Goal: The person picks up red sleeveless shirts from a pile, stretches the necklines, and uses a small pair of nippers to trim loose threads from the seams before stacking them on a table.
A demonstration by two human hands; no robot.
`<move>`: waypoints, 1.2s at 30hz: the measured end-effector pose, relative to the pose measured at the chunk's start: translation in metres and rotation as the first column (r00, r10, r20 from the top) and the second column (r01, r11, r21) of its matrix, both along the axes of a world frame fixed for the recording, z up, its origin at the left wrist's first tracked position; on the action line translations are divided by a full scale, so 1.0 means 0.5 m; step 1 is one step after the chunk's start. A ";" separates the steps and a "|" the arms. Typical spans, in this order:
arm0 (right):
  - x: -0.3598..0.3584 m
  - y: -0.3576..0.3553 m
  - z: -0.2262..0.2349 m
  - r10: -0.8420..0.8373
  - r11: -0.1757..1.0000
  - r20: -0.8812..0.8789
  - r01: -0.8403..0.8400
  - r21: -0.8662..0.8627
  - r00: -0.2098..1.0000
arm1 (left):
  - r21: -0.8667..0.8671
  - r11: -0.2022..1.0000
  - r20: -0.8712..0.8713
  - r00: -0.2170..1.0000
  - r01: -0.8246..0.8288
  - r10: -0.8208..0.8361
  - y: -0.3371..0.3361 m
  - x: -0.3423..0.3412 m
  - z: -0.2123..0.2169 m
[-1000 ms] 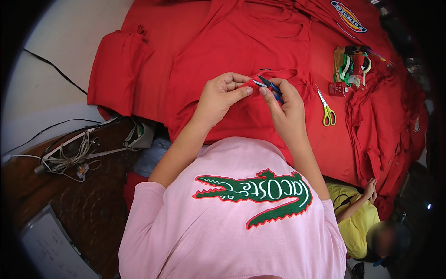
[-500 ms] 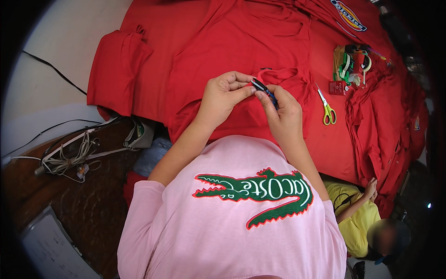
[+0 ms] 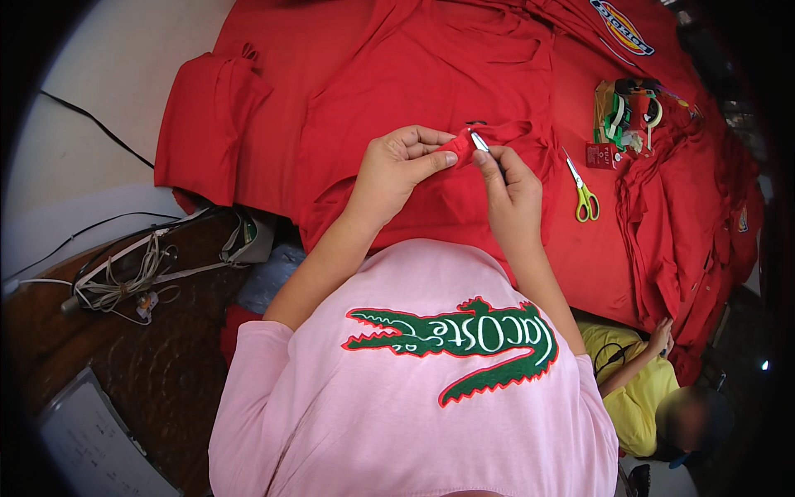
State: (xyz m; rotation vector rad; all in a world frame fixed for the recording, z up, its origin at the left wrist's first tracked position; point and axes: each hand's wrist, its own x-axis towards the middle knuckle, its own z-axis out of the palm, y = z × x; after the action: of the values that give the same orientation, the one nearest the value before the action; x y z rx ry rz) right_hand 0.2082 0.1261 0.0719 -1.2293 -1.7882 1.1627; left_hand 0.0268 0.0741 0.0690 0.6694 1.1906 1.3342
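Both hands [image 3: 451,166] now pinch red cloth [image 3: 455,153], blade [image 3: 479,142] raised.

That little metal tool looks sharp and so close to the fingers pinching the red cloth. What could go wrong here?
Two things, probably. The small metal-tipped tool in the right hand points toward the left hand, which pinches a fold of red garment; a slip might prick a fingertip. The tip could also nick the fabric itself. Less likely, the green-handled scissors lying loose on the red cloth could be dragged if the garment is pulled.
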 end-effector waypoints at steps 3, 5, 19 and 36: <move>0.011 0.013 -0.004 -0.061 0.987 -0.120 0.042 -0.155 0.991 | 0.007 1.000 -0.074 0.997 -0.023 0.023 0.000 0.002 0.000; 0.019 0.016 0.022 -0.051 0.975 -0.102 0.027 -0.220 0.993 | 0.020 0.999 -0.209 0.977 -0.030 0.034 0.000 0.004 -0.001; 0.009 -0.009 0.026 0.123 0.991 -0.032 -0.124 -0.052 0.992 | 0.561 0.819 -0.786 0.387 0.122 0.482 0.001 0.009 -0.003; 0.022 -0.002 -0.002 0.089 0.894 -0.331 -0.222 -0.390 0.939 | 0.464 0.885 -0.670 0.636 -0.046 0.384 -0.002 0.030 -0.016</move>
State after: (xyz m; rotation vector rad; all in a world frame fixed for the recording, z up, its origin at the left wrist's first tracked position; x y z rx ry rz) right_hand 0.2191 0.1253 0.0711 -1.0686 -1.4642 1.8025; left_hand 0.0420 0.0729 0.0609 1.5399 1.7073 1.5912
